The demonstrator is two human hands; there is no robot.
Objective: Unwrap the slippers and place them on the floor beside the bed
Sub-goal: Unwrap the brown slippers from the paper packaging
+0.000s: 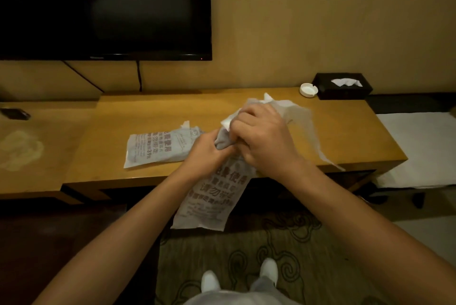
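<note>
Now | both hands (237,146) clenched on slipper packet (212,198) | second packet (158,148) on desk (345,137)

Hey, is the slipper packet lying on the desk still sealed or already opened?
Cannot tell for sure. The white printed slipper packet lies flat and full on the wooden desk, neither hand touching it; its far end looks ragged, but blur hides whether it's torn.

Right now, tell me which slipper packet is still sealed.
The packet lying flat on the desk, left of both hands; the other is held and torn open at its top.

Wrapped slippers (212,196), half-opened, midair
</note>
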